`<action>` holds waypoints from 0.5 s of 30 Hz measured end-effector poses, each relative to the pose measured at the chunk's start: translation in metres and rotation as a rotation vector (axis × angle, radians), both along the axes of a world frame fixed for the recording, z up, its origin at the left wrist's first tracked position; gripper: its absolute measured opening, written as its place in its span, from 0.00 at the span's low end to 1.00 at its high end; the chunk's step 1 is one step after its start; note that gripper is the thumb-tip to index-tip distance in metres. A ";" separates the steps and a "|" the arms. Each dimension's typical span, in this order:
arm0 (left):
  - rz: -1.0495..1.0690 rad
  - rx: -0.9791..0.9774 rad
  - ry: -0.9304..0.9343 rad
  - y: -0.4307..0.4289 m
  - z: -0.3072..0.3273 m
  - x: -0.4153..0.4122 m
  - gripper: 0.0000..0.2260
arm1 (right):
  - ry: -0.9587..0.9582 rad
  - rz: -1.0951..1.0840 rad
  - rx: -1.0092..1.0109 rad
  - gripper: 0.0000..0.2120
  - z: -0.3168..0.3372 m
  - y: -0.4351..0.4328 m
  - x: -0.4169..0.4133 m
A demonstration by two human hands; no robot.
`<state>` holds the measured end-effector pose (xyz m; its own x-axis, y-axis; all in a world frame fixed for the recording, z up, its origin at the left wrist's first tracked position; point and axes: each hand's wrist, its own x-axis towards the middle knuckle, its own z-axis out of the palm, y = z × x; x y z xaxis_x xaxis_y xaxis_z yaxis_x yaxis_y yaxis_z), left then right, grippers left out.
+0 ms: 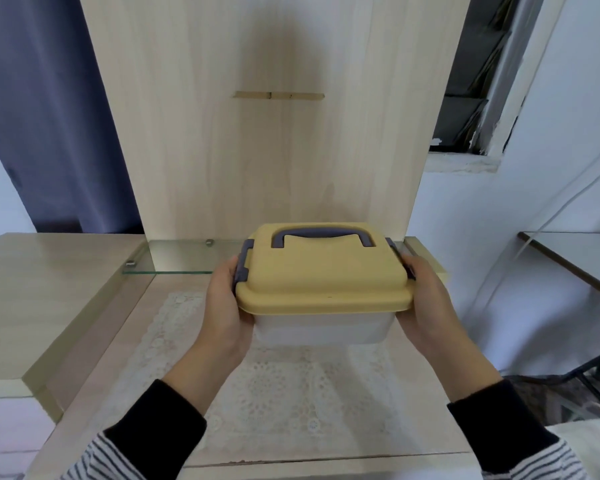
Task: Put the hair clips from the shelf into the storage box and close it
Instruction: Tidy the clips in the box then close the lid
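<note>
The storage box (321,327) has a pale translucent body and a yellow lid (323,275) with a grey-purple handle lying flat on top. The lid sits on the box, with a grey-purple latch at each side. My left hand (224,306) grips the box's left side, thumb on the left latch. My right hand (428,303) grips the right side, thumb by the right latch. The box is held above the lace mat, in front of the glass shelf (174,259). No hair clips show on the shelf or elsewhere; the box's contents are hidden.
A lace mat (274,386) covers the wooden desk surface below the box. A tall wooden back panel (274,133) rises behind the shelf. A raised wooden block (49,292) stands at left, and a dark-framed side table (582,258) at right.
</note>
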<state>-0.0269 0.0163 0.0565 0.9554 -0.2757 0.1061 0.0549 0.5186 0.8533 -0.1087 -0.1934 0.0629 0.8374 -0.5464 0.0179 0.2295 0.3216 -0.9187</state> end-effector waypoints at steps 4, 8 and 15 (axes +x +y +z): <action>-0.022 -0.057 -0.014 -0.027 0.026 0.014 0.26 | -0.015 -0.030 -0.002 0.16 0.027 -0.027 0.012; -0.036 -0.061 0.004 -0.054 0.046 0.026 0.23 | -0.028 -0.022 -0.025 0.16 0.049 -0.049 0.022; -0.051 0.039 0.066 -0.092 0.051 0.060 0.12 | 0.034 -0.051 -0.045 0.13 0.063 -0.080 0.049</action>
<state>0.0331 -0.0758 0.1072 0.9446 -0.3268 0.0320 0.1367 0.4800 0.8666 -0.0594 -0.2729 0.1259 0.8089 -0.5877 0.0153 0.2128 0.2685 -0.9395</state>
